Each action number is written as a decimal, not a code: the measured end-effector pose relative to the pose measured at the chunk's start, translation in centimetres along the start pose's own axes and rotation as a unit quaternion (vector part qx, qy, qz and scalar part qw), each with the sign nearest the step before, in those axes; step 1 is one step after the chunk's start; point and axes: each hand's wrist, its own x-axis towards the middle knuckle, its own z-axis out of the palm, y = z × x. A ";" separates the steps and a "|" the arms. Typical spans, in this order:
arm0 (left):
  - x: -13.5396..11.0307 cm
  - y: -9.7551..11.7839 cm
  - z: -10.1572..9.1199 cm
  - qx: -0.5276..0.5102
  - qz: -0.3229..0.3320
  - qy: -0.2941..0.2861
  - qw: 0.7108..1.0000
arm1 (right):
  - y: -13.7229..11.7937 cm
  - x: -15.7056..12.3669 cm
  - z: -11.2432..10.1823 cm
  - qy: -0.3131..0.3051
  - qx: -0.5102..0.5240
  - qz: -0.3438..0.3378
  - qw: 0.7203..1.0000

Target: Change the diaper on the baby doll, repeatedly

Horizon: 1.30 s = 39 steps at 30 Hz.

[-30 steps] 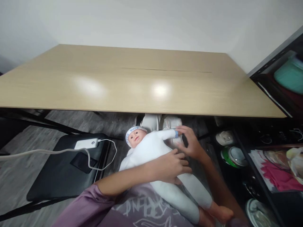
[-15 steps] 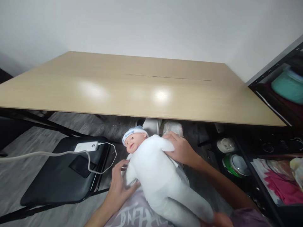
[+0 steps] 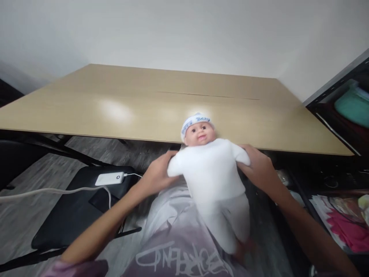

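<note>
A baby doll (image 3: 215, 177) in white clothes and a white cap with blue lettering is held face up in front of my body. Its head overlaps the near edge of the table in view. My left hand (image 3: 160, 171) grips the doll's arm on the left side, with the thumb below it. On the other side, my right hand (image 3: 256, 167) is closed round the other arm. The doll's legs hang down over my purple shirt, and its feet look blurred.
The wooden table (image 3: 138, 84) spans the view against a white wall. At left, a black chair (image 3: 66, 219) carries a white power bank (image 3: 109, 178) with a cable and a dark phone (image 3: 102, 201). A dark shelf at right holds a pink cloth (image 3: 346, 231) and a teal item (image 3: 353, 105).
The doll has been lifted up toward the table edge and turned from slanted to nearly upright. My left hand has risen with it and now holds its arm.
</note>
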 end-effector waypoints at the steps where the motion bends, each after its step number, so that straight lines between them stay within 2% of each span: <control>1: 2.0 -0.2 -0.5 0.004 0.002 -0.007 1.000 | 0.8 1.1 0.4 0.000 -0.008 0.012 1.000; 4: 7.4 -1.3 -1.6 0.007 0.004 -0.023 1.000 | 3.0 4.1 1.8 -0.013 -0.020 0.033 0.999; 7: 10.7 -2.5 -2.7 0.015 0.007 -0.035 0.999 | 4.5 5.9 2.9 -0.001 -0.032 0.030 0.999; 11: 12.7 -4.4 -4.2 0.067 0.005 -0.018 0.998 | 5.7 6.6 4.1 0.055 -0.022 0.032 0.998; 16: 14.7 -8.3 -5.3 0.172 -0.013 0.054 0.984 | 7.5 9.0 5.4 0.060 -0.042 0.029 0.997; 19: 16.7 -10.9 -5.5 0.220 0.029 0.077 0.972 | 8.4 12.1 6.1 0.041 -0.048 0.027 0.998; 23: 20.7 -13.5 -6.1 0.255 0.054 0.064 0.963 | 9.3 17.2 7.1 0.022 -0.052 0.018 0.998; 30: 28.5 -16.5 -7.2 0.227 0.062 0.074 0.969 | 11.9 25.8 9.5 0.029 -0.059 -0.011 0.998; 35: 32.9 -18.5 -7.8 0.223 0.038 0.089 0.970 | 13.5 31.0 10.8 0.031 -0.065 -0.009 0.997; 39: 36.1 -20.1 -8.4 0.234 0.041 0.109 0.965 | 14.4 34.4 11.4 0.038 -0.034 -0.045 0.998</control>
